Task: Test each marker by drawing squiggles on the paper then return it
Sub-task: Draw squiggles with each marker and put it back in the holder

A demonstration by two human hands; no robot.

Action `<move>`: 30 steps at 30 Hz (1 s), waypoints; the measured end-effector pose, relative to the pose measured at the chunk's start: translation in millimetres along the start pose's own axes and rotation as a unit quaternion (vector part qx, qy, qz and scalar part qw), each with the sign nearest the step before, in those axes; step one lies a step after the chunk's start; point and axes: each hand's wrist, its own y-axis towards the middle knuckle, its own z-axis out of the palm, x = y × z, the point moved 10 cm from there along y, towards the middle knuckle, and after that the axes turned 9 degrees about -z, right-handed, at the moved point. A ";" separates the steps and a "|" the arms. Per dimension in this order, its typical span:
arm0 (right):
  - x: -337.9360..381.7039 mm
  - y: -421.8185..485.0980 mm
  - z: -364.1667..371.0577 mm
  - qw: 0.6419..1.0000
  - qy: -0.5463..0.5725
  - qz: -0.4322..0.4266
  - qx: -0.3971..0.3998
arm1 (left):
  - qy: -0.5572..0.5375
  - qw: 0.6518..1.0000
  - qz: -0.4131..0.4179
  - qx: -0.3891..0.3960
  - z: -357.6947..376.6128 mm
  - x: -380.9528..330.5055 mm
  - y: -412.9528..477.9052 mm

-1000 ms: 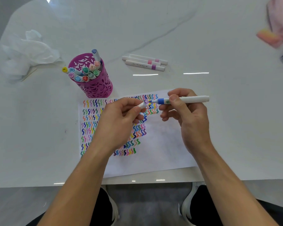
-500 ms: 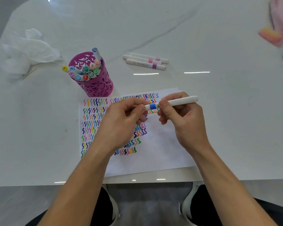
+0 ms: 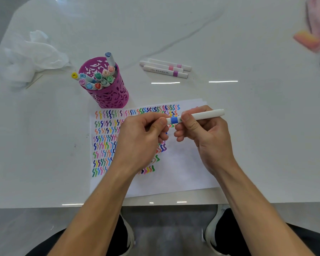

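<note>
A white marker with a blue band (image 3: 201,115) is held level above the paper (image 3: 183,172), gripped at both ends. My right hand (image 3: 205,137) pinches its barrel just right of the band. My left hand (image 3: 142,137) pinches the cap end, which sits closed against the band. The white sheet carries rows of many-coloured squiggles across its top and left side. A purple cut-out pen cup (image 3: 107,89) full of markers stands just behind the paper's left corner.
Three white markers with pink and purple bands (image 3: 164,68) lie behind the paper. Crumpled white tissue (image 3: 30,56) sits at the far left. Blurred pink and orange objects (image 3: 310,39) are at the far right. The table's front edge (image 3: 44,206) runs near my knees.
The cap in my left hand has gone onto the blue tip of the marker, hiding the tip. Both hands drifted slightly left and down over the paper.
</note>
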 end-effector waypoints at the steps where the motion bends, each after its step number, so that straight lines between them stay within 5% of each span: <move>1: -0.4 0.1 0.8 1.000 0.006 0.002 -0.001 | -0.001 1.000 0.002 -0.002 -1.0 -0.9 -0.4; 14: 4.2 2.8 9.7 1.000 -0.016 0.009 0.017 | 0.014 0.997 0.071 -0.015 -14.2 -28.3 -0.2; 24: -4.5 5.4 -16.7 0.991 -0.131 -0.001 -0.034 | -0.062 0.927 0.241 -0.281 -104.3 -71.3 -19.0; 30: -7.9 4.5 -16.6 0.988 -0.148 -0.010 -0.035 | -0.108 0.879 0.292 -0.361 -130.1 -72.0 -32.5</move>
